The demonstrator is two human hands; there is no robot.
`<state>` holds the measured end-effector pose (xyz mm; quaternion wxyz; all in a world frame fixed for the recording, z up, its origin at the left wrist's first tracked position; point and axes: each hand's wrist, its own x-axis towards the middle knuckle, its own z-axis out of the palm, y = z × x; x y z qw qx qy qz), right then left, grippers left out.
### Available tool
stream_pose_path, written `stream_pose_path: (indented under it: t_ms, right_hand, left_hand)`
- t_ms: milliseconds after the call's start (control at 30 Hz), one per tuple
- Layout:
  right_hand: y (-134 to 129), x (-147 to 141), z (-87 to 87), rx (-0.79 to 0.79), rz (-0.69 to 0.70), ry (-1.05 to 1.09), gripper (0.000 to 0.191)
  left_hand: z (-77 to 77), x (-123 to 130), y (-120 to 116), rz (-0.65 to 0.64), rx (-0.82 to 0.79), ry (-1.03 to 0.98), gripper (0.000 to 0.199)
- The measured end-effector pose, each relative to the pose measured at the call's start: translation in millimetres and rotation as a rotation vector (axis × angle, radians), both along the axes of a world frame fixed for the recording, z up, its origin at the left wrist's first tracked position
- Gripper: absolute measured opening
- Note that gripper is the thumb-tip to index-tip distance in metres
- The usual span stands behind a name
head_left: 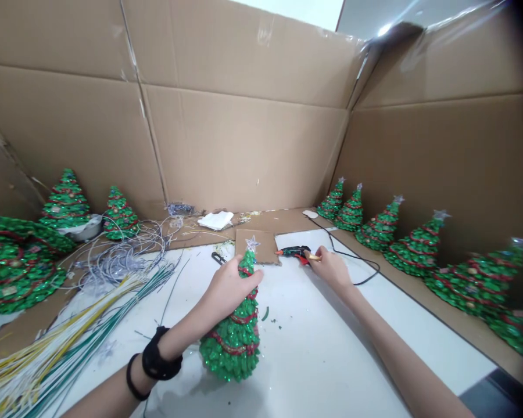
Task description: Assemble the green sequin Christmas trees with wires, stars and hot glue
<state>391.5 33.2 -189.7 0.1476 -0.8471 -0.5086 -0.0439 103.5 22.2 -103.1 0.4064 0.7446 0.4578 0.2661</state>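
Observation:
Wrapped round the upper part of a green artificial Christmas tree (233,348), my left hand (229,284) keeps it tilted over the white tabletop. Red garland winds about this tree, and a clear star (251,244) tops it. My right hand (330,268) is closed at the rear of a black glue gun (294,252) with an orange-red tip and a red trigger. The gun's tip points left, over a cardboard piece (261,244). A small tan piece shows by the right fingertips; its kind is unclear. The right palm side is hidden.
Star-topped trees (414,244) line the right side; more trees (67,200) stand at left. Wire bundles in yellow, white and green (82,331) lie at left, near tangled white cords (135,249). A black cable (368,261) curves behind my right hand. Cardboard walls (244,145) enclose the table.

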Motion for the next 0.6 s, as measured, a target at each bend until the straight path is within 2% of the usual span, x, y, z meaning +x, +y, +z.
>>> stream_pose_path:
  t_ms: [133,233,367,500,600]
  right_hand:
    - [0,-6,-3.5,-0.045,0.003,-0.040,0.047]
    - [1,-8,-2.7,-0.100,-0.045,0.066,0.054]
    - [5,-3,0.2,-0.160,-0.054,0.202,0.049]
    - [7,9,3.0,-0.120,-0.053,0.240,0.044]
    - [7,20,3.4,-0.111,-0.003,0.480,0.036]
  left_hand:
    - [-1.0,-2,0,0.007,0.027,-0.024,0.031]
    - [0.2,-2,-2,-0.027,0.022,-0.039,0.027]
    - [0.8,0,-6,-0.065,0.018,-0.081,0.023]
    - [-1.3,1,-7,-0.038,0.017,-0.038,0.029]
    - [-3.0,1,-7,-0.017,0.016,-0.007,0.040]
